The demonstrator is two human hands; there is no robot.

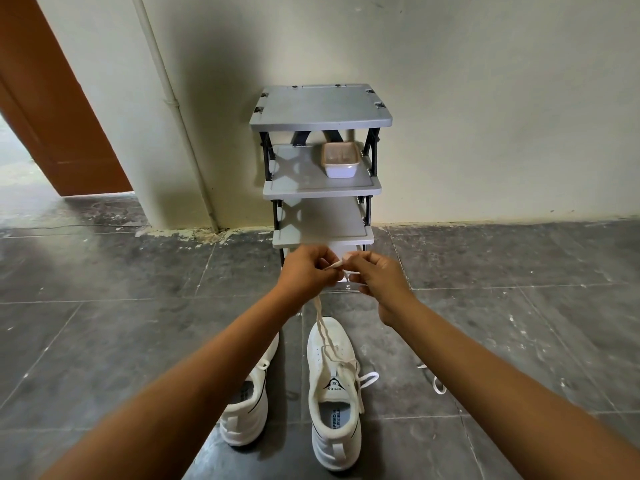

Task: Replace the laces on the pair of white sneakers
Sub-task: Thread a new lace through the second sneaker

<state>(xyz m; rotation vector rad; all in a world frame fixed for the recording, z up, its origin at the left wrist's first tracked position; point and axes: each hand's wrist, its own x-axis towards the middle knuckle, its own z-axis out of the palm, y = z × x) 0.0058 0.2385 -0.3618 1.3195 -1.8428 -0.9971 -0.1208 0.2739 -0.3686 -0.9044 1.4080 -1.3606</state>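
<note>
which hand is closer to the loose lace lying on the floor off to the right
Right. The right hand is up and left of the loose lace; the left hand sits farther left, past the right hand.

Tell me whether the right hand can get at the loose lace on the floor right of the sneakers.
Probably yes, once freed. The right hand pinches the threaded lace rising from the right sneaker, together with the left hand. The loose lace lies on bare floor beneath that forearm, nothing blocking it.
</note>
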